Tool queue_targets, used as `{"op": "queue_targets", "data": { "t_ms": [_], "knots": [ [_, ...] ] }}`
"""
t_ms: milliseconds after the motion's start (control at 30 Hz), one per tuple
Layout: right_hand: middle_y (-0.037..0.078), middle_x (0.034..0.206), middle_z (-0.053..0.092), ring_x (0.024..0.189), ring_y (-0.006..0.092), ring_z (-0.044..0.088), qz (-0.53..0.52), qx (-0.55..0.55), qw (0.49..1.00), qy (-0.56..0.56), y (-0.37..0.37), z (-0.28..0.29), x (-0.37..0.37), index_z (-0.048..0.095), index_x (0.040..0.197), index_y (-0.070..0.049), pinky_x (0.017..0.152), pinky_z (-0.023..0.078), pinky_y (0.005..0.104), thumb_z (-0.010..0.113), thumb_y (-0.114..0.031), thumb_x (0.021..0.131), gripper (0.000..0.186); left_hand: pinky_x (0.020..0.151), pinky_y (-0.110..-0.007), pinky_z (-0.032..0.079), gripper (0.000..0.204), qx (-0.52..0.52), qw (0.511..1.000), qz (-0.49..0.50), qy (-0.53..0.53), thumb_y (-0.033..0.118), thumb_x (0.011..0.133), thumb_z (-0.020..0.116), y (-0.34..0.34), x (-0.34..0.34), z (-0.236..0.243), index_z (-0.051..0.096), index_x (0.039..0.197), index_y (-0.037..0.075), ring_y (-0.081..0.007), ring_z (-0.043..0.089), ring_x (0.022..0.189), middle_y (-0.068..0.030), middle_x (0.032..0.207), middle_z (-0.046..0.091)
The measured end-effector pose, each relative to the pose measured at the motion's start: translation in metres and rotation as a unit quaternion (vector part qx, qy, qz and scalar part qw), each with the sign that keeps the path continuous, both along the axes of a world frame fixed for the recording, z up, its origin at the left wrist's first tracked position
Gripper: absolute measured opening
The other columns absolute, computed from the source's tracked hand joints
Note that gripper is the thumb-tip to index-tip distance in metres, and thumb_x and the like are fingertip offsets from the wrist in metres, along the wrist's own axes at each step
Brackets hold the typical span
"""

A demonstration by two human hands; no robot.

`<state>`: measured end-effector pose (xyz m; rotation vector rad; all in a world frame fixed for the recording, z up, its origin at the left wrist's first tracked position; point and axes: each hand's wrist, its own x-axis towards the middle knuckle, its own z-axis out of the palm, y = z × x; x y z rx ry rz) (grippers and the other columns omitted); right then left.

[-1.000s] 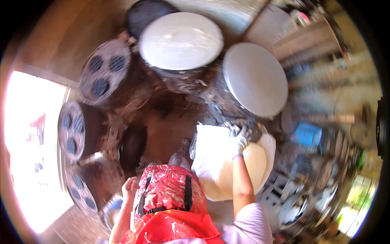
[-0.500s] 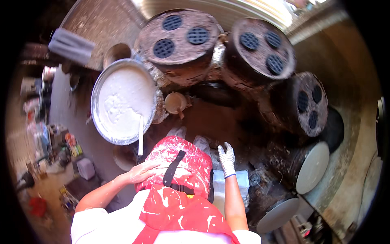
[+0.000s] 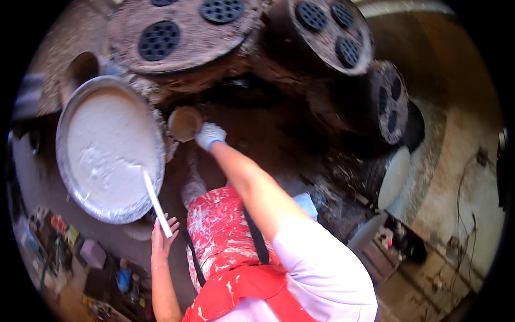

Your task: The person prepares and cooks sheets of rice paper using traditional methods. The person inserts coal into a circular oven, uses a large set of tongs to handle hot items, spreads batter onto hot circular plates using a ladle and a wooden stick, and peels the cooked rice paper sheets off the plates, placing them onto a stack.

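A wide metal basin point(image 3: 156, 201) of thick white batter-like liquid stands on my left. A white stick-like handle point(image 3: 155, 201) leans out of it over the near rim. My left hand point(image 3: 162, 236) is beside that handle's end, fingers spread and nothing seen in its grip. My right hand point(image 3: 211, 135), in a white striped glove, reaches forward to a round tan dipper point(image 3: 185, 123) just right of the basin. Its fingers are closed where the dipper's short handle was visible; the glove hides that handle. A red apron point(image 3: 225, 220) spattered with white covers my lap.
Large round clay stoves point(image 3: 188, 51) with black perforated discs on top curve around ahead and to the right. Pale round lids point(image 3: 394, 177) stand on edge at the right. A light blue block point(image 3: 306, 205) lies near my right side. Assorted goods point(image 3: 64, 228) clutter the lower left.
My right hand has moved from beside my lap forward and left to the dipper. My left hand has left the apron for the white handle. The view has shifted, turning my body.
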<state>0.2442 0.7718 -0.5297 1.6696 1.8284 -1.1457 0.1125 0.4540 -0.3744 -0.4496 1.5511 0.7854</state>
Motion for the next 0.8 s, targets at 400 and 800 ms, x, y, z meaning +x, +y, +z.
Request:
{"op": "queue_targets", "data": {
  "t_ms": [400,800],
  "knots": [
    [0.022,0.119,0.052,0.109,0.0346,0.05,-0.416,0.068,0.902,0.092,-0.038,-0.088,0.152,0.05,0.118,-0.002,0.093,0.04,0.0397,0.056,-0.038,0.082,0.051,0.088,-0.036,0.046,0.047,0.081,0.977,0.175,-0.092,0.044,0.093,0.036,0.041,-0.01,-0.007,0.041,0.13,0.015,-0.017,0.055,0.103,-0.0031,0.118,0.055],
    [0.019,0.117,0.056,0.094,0.0308,0.057,-0.869,0.191,0.453,-0.059,-0.164,-0.179,0.599,0.05,0.116,0.008,0.084,0.044,0.0374,0.049,-0.053,0.083,0.069,0.074,-0.033,0.053,0.028,-0.048,0.991,0.113,0.048,0.037,0.09,0.05,0.04,-0.045,0.006,0.059,0.101,0.013,-0.0137,0.063,0.084,0.0002,0.089,0.065]
  ]
}}
